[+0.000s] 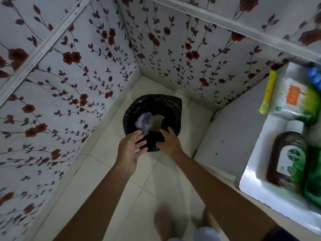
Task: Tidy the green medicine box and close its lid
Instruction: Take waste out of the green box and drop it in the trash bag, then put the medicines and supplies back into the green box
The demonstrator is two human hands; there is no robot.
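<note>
Both my hands reach down over a bin lined with a black bag on the tiled floor in the corner. My left hand is open, palm up, fingers spread at the bin's near rim. My right hand is open too, palm down, over the same rim. A crumpled pale clear wrapper hangs blurred just beyond my left fingers, above the bag's inside. At the right edge, part of a green box shows, blurred, next to a brown antiseptic bottle on a white surface.
Floral-papered walls close the corner on the left and back. On the white surface also lie a cotton-bud pack, a yellow tube and a blue item. A grey cabinet side stands right of the bin. My feet are below.
</note>
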